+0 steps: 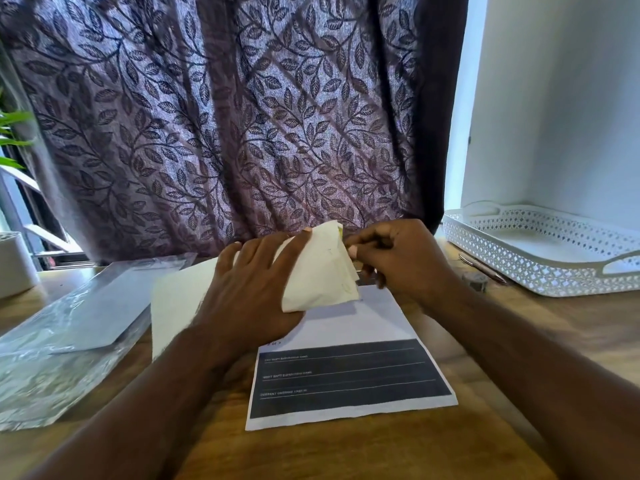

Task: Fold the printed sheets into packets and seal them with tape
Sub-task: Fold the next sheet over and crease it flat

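Now both hands meet over the middle of the wooden counter (381,448), working a cream folded packet (320,271) that stands tilted above the surface. The left hand (249,292) lies spread, palm down, with its fingers closed around the packet's left side and its index fingertip at the upper edge. The right hand (394,258) is curled at the packet's upper right corner, thumb and fingers pinched together on that corner; a thin yellow-green strip shows there, too small to tell what it is.

Under the hands lies a printed sheet (349,379), flat on the counter, with a dark block crossed by white lines and small text on its near half and a plain white part farther away. Beside it, partly under the left hand, lies a blank cream sheet (176,303), touching the printed one.

To the left sits a crinkled clear plastic bag (65,337) with a flat pale sheet inside. At the far left edge stands a white pot (14,265), with green leaves (10,133) above it. To the right, well apart from the hands, a white perforated tray (540,275) rests against the wall. A pen (481,268) lies just in front of the tray, near a small dark object I cannot identify. A purple leaf-patterned curtain (225,116) hangs behind the counter.
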{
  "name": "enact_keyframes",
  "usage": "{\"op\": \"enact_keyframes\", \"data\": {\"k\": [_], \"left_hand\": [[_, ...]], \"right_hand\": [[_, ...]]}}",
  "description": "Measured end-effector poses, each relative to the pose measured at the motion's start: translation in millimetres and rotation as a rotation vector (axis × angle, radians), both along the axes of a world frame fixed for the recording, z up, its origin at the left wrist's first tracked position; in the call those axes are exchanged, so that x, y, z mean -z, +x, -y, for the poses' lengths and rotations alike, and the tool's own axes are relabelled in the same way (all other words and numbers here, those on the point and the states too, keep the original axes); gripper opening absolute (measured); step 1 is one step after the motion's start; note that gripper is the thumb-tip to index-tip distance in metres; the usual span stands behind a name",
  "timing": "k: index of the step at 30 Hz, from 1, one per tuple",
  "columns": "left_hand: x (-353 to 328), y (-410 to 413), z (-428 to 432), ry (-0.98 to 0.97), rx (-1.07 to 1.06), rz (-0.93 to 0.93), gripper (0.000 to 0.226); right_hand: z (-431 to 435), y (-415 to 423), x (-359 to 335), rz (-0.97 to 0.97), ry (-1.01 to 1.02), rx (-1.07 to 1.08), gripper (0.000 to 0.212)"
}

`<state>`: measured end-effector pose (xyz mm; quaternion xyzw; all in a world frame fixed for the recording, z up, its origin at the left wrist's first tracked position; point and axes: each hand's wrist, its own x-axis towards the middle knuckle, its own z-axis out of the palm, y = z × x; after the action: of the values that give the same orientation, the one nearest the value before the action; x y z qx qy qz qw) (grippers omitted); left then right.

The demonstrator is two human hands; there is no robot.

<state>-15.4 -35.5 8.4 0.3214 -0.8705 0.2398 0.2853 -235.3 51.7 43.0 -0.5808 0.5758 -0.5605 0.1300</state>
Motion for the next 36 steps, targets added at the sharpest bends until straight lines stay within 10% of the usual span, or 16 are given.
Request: {"op": "enact_keyframes", "data": {"k": [11,27,36], "left_hand": [[2.7,-8.4,-5.1,-0.014,0.011,0.046,0.101],[-3.0,-7.2,-7.2,0.075,-0.048,0.07,0.124],[-4.6,-7.5,-8.6,0.083,-0.004,0.077,0.13]], "right_hand": [[-5.1,22.6,0.0,0.643,0.349,-0.462,0.029],[-5.1,-0.9,-6.1,0.387,0.103,-0.179,0.026],[-0.4,10.7,6.7,0.378,0.306,-0.289,0.022]]}}
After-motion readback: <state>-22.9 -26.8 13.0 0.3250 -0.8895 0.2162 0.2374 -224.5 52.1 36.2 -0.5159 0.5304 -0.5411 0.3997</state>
